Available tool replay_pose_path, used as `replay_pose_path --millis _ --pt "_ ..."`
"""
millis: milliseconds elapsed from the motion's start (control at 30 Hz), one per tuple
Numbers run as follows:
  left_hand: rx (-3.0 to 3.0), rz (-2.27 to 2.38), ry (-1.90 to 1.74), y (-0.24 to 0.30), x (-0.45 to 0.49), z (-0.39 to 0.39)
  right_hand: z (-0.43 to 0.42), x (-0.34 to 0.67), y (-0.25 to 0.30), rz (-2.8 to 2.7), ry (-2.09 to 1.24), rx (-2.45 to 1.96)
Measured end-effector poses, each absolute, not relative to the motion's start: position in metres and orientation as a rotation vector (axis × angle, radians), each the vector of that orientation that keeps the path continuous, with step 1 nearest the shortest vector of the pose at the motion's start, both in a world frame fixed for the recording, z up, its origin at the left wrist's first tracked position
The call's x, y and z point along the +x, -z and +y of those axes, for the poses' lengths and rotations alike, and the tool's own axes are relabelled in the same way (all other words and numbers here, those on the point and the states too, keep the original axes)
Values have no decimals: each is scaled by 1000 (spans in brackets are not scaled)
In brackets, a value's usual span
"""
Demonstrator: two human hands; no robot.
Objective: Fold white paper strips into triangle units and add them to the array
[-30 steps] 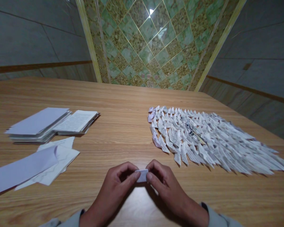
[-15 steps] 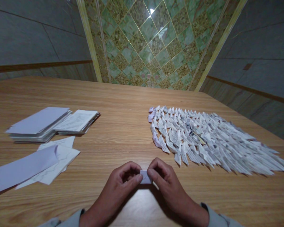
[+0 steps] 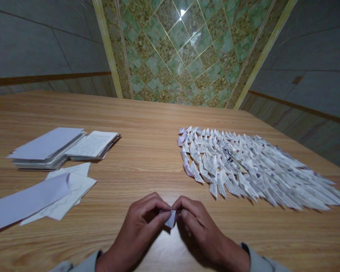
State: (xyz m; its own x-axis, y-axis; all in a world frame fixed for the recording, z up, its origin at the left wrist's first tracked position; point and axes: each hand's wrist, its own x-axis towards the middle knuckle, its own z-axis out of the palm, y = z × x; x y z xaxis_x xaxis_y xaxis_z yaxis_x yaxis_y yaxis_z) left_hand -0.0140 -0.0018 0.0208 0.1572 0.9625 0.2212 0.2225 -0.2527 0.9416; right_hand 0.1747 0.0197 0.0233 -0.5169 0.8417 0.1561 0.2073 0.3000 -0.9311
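A small folded piece of pale lilac paper [image 3: 170, 220] is held between my two hands, low in the middle of the head view. My left hand [image 3: 144, 223] pinches its left side between thumb and forefinger. On the other side, my right hand [image 3: 200, 224] has its fingertips closed at the paper's upper right edge. One corner of the paper points down toward me. The fingers hide part of its folds. To the right lie many folded paper boats [image 3: 243, 166] in close rows, white and printed, a few lilac.
At the left stand a stack of lilac-topped paper [image 3: 49, 143] and a stack of printed sheets [image 3: 93, 144]. Nearer me lie a loose lilac sheet [image 3: 28, 202] and white sheets [image 3: 79, 185]. The wooden table [image 3: 141, 121] runs toward a tiled wall [image 3: 175, 49].
The folded paper has turned from a flat small rectangle to a shape with a corner pointing down. My fingertips have come closer together at its top edge.
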Motion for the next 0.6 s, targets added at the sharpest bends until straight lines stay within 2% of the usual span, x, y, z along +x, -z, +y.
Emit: replay_pose_path --millis 300,600 --pt "1150 1137 -1097 -22 -12 5 18 174 -23 -1894 -1114 -971" --pt "1281 1132 -1064 -19 -13 1 15 173 -21 -1890 -1131 -1020"
